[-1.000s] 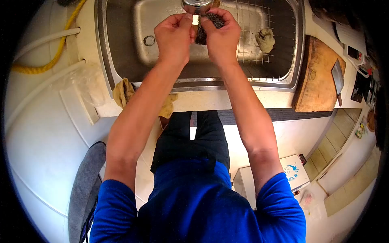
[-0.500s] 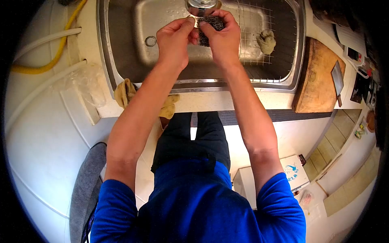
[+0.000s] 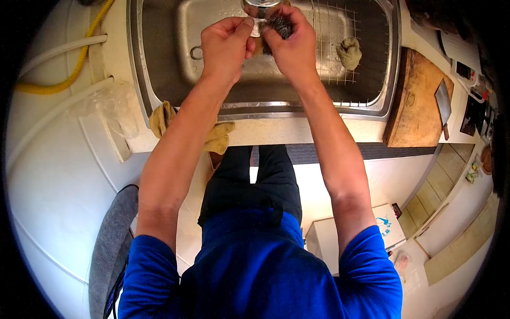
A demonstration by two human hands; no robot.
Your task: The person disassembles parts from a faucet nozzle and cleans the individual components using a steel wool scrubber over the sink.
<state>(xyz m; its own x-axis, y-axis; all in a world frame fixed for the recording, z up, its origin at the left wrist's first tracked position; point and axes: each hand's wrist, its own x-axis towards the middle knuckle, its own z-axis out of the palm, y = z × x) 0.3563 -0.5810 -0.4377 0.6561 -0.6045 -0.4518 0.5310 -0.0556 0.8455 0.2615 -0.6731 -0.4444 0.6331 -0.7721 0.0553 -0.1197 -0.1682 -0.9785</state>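
Over the steel sink, my left hand is closed in a pinch on a small shiny flat piece, whose full shape is hidden by the fingers. My right hand is wrapped round a dark wire scourer, slightly blurred, close beside the shiny piece. A round chrome fitting shows just beyond both hands at the top edge.
A wire rack stands in the sink's right side with a greenish lump on it. Right of the sink lie a wooden board and a cleaver. A yellow cloth rests on the front edge.
The scourer and my right hand have shifted slightly against the small shiny piece. My left hand still pinches it, a little further left than half a second ago.
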